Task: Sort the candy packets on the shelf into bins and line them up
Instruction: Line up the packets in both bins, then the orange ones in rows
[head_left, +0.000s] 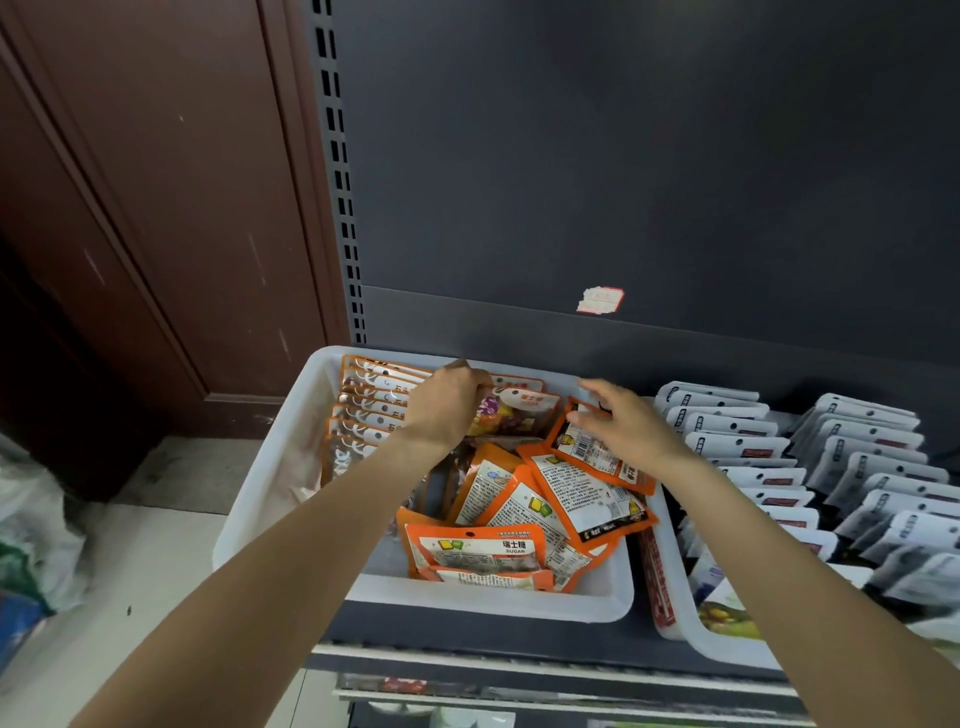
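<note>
Gripping an upright packet (511, 410) at the white bin's (270, 467) far edge, the left hand (447, 405) is curling around it. The right hand (618, 421) is resting with loose fingers on an orange packet (597, 452); near the bin's front edge one packet (470, 553) is reading "SUGAR".

Packets (524, 519) in bin (270, 467) on shelf (467, 636)

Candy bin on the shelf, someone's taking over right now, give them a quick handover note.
Left hand: fingers curled on packets at the back of the white bin.
Right hand: fingers on a loose orange packet near the right wall.
Done: an upright row of orange packets lines the bin's left side; the white packets stand lined up to the right.
Left: the jumbled pile in the bin's middle and front needs lining up.
</note>
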